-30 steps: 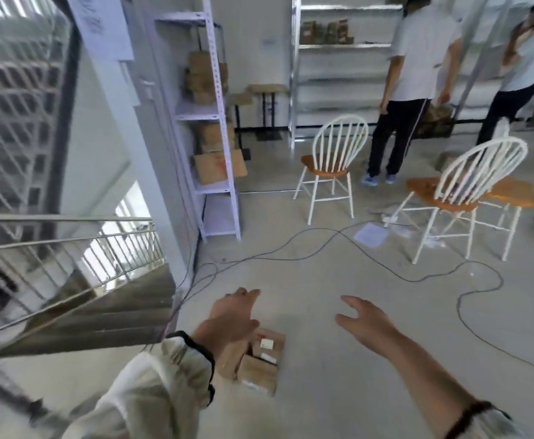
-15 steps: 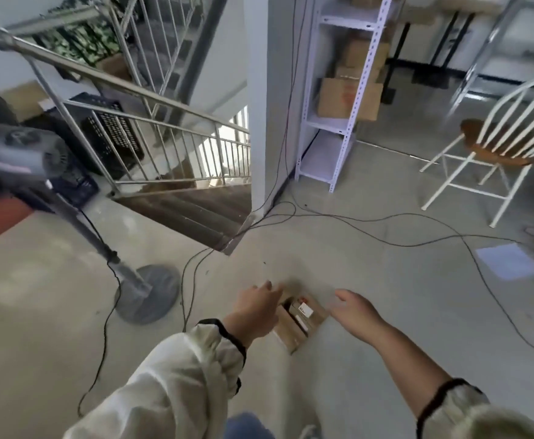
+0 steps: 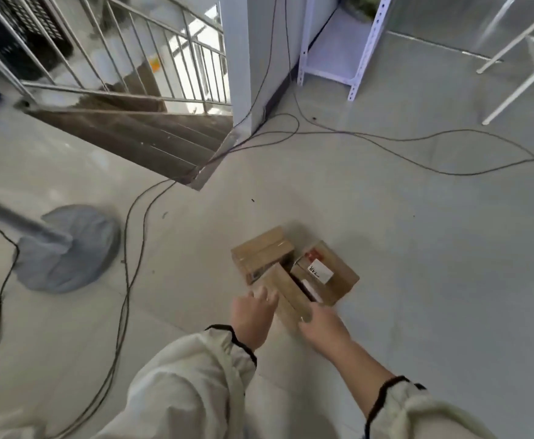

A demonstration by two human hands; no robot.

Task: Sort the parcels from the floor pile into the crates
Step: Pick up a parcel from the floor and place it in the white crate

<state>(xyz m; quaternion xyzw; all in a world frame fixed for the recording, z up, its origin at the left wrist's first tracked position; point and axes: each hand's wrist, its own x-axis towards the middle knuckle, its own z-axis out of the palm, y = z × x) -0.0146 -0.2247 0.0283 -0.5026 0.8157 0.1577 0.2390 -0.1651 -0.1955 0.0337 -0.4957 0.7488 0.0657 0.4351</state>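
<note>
Left hand [image 3: 252,313] fingers [image 3: 264,294] rest loose against the upright cardboard parcel [image 3: 286,289], right hand [image 3: 324,329] grip is too blurred to tell, so an uneven squeeze may tip it onto the labelled parcel [image 3: 329,275] touching it.

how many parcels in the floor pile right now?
3. The far-left parcel; the labelled parcel on the right; the near parcel, between the left hand and the right hand. Others may be hidden beneath.
</note>
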